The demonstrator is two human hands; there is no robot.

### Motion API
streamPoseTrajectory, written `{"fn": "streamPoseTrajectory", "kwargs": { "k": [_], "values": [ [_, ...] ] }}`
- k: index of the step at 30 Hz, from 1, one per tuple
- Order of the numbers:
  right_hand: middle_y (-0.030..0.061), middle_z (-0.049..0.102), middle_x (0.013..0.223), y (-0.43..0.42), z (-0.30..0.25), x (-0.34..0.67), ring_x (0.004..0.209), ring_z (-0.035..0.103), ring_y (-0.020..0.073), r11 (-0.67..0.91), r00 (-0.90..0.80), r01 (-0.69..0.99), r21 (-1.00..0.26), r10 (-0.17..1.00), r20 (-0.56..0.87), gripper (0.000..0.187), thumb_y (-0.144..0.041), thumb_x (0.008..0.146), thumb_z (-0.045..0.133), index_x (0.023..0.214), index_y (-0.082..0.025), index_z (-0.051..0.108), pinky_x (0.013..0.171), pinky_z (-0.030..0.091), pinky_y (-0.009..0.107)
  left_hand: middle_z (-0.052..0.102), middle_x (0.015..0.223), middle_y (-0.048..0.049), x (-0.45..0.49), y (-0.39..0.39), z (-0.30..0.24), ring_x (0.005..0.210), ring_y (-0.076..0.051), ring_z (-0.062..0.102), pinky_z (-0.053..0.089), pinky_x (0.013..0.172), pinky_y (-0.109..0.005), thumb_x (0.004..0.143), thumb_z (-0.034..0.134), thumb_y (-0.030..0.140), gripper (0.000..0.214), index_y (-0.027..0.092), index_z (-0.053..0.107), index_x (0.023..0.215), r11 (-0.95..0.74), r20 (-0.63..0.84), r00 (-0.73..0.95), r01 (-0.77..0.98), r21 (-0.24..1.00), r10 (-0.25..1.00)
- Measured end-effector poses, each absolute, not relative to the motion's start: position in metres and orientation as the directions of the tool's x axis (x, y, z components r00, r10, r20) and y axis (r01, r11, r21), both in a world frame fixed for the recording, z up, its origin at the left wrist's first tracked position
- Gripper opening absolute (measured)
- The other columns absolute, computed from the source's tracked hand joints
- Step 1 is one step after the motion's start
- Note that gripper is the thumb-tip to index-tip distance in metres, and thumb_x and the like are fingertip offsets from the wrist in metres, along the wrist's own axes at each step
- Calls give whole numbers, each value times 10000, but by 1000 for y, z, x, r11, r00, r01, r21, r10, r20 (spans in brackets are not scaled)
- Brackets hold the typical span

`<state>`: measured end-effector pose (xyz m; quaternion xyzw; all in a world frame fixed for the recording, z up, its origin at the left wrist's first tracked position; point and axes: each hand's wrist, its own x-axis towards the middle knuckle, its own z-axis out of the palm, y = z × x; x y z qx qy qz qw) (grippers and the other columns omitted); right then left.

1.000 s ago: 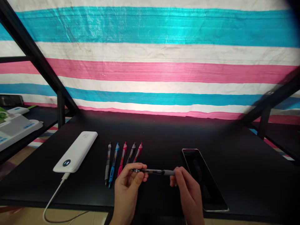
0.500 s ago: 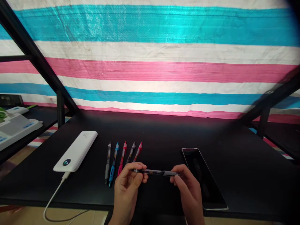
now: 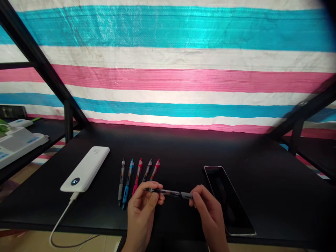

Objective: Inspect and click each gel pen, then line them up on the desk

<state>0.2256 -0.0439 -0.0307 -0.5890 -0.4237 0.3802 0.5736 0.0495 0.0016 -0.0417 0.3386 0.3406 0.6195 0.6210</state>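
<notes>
Near edge first: the left hand (image 3: 143,210) pinches one end of a clear-barrelled pen (image 3: 170,192), thumb and fingertips closed on it. The right hand (image 3: 210,213) closes on the grey grip end. The pen sits about level between them, held just above the worktop (image 3: 183,154) and touching nothing else.

By the look of it, the step in hand is work on this one pen, each hand on its own end. Any twist or pull on it calls for a firm pinch at both ends and a steady line, as the barrel looks slim and slick.

Just beyond the left hand, a row of five pens (image 3: 136,176) lies side by side, grips toward the near edge: black, blue, red, black, red. Right of the hands a dark phone (image 3: 228,199) lies flat, screen up. Off to the left is a white power bank (image 3: 85,168), its cable (image 3: 61,220) dropping over the near edge.

Farthest back, a striped sheet (image 3: 168,80) in blue, white and pink hangs behind black frame bars (image 3: 39,59).
</notes>
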Motion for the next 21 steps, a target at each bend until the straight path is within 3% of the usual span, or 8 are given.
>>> {"fn": "streamPoseTrajectory", "kwargs": {
  "k": [5, 9, 14, 18, 21],
  "values": [
    [-4, 572, 762, -44, -31, 226, 673, 516, 167, 27, 367, 42, -999, 929, 41, 268, -474, 988, 590, 910, -225, 649, 609, 405, 257, 761, 965, -83, 49, 1, -40, 688, -144, 682, 577, 657, -253, 830, 875, 296, 140, 215, 828, 935, -1, -13, -23, -544, 839, 1000],
    [-24, 465, 654, -43, -30, 225, 590, 432, 141, 13, 344, 84, -996, 938, 41, 406, -478, 1017, 563, 711, -212, 568, 546, 355, 246, 757, 963, -76, 49, -1, -40, 689, -140, 675, 575, 659, -248, 830, 877, 294, 139, 219, 825, 935, -1, -22, -35, -550, 835, 999],
    [7, 607, 794, -43, -30, 224, 697, 538, 167, 53, 381, 69, -996, 922, 75, 212, -425, 967, 619, 917, -224, 666, 622, 420, 259, 757, 981, -60, 49, 0, -42, 700, -122, 678, 571, 670, -222, 868, 846, 275, 102, 238, 821, 960, -8, -2, -18, -559, 829, 1000],
    [-21, 499, 668, -43, -31, 224, 614, 452, 142, 16, 354, 79, -997, 934, 43, 401, -491, 1032, 541, 745, -216, 595, 577, 368, 248, 759, 980, -63, 48, 0, -44, 696, -124, 683, 575, 666, -223, 883, 832, 272, 92, 239, 820, 968, -9, 4, -11, -559, 829, 1000],
    [-25, 512, 693, -43, -31, 224, 636, 469, 145, 38, 350, 66, -997, 935, 58, 327, -471, 993, 612, 782, -221, 607, 588, 375, 248, 759, 975, -57, 48, 0, -44, 698, -122, 684, 575, 664, -217, 880, 836, 274, 90, 241, 820, 963, -15, 5, -18, -560, 828, 1000]
  ]
}}
